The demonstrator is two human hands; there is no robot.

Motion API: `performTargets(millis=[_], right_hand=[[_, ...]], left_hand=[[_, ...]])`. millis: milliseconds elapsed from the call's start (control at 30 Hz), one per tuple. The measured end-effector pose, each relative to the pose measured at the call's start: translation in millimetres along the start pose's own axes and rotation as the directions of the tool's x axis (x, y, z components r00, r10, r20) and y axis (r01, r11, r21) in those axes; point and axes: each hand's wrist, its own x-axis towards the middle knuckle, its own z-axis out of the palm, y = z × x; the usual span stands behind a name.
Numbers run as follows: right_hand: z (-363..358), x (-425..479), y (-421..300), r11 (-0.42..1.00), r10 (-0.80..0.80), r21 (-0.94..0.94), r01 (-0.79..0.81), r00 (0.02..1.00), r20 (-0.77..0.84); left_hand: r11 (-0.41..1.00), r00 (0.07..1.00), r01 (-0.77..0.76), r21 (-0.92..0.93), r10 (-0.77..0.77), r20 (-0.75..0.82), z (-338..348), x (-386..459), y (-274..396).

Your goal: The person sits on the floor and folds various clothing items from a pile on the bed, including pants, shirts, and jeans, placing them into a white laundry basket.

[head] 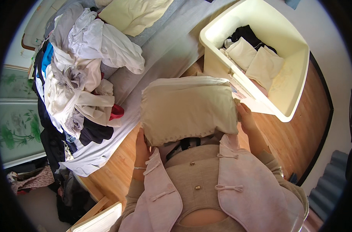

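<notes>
A folded cream garment (189, 111) is held up in front of my body, bulky and roughly rectangular, with printed writing along its near edge. My left hand (141, 145) grips its lower left corner, and only part of the fingers shows. On the other side my right hand (246, 114) has its right edge, thumb and fingertips at the border of the cloth. Just beyond the right hand stands a large cream plastic bin (297, 75). Inside it lie folded cream clothes (264, 65) and a black garment (247, 34).
To the left, a heaped pile of clothes (77, 72), mostly white, lies on a covered bed or sofa (164, 49). A pale yellow cloth (135, 14) lies at the back. Wooden flooring (297, 139) shows around me. A white panel or lid (99, 219) is at the lower left.
</notes>
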Motion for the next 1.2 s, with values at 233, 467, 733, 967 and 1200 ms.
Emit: performTargets(millis=[233, 467, 733, 967, 1200], right_hand=[[18, 0, -24, 0.925, -0.372, 0.028, 0.379, 0.918, -0.137], [-3, 10, 9, 0.409, -0.550, -0.841, 0.355, 0.831, 0.083], [28, 47, -24, 0.893, -0.333, -0.317, 0.318, 0.943, 0.008], [25, 75, -10, 0.890, -0.164, 0.434, 0.137, 0.986, 0.026], [53, 76, -32, 0.780, -0.080, 0.623, 0.052, 0.997, 0.017]], left_hand=[[0.745, 0.756, -0.628, 0.224, 0.653, -0.050, -17, -6, 43], [-0.112, 0.824, -0.418, 0.901, 0.370, 0.429, -51, 7, 33], [0.248, 0.666, -0.676, 0.694, 0.610, 0.430, 38, 96, 79], [0.660, 0.907, -0.419, 0.623, 0.278, 0.315, 49, 104, 86], [0.781, 0.752, -0.624, -0.039, 0.613, 0.242, 52, 100, 87]])
